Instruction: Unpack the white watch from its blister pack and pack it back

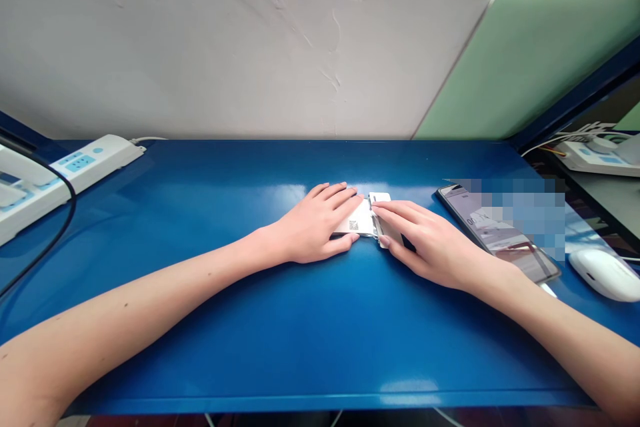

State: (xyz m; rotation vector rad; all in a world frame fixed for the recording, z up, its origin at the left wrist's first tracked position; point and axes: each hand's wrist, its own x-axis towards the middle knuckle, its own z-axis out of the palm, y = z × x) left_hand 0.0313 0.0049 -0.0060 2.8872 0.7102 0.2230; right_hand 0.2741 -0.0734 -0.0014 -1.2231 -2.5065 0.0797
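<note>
Left hand [318,225] flat on a white packet [363,216], right hand [431,243] pinching at its end

From the head camera, your left hand lies palm down, fingers spread, covering the packet's left part; a square printed code [353,225] shows between forefinger and thumb. Your right fingertips and thumb grip a pale piece [391,231] at the packet's right end; whether the two are joined cannot be told. Both lie on the blue counter [250,333], left of a phone [475,219].

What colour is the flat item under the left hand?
The flat item is white with a dark square code; head view shows it.
</note>
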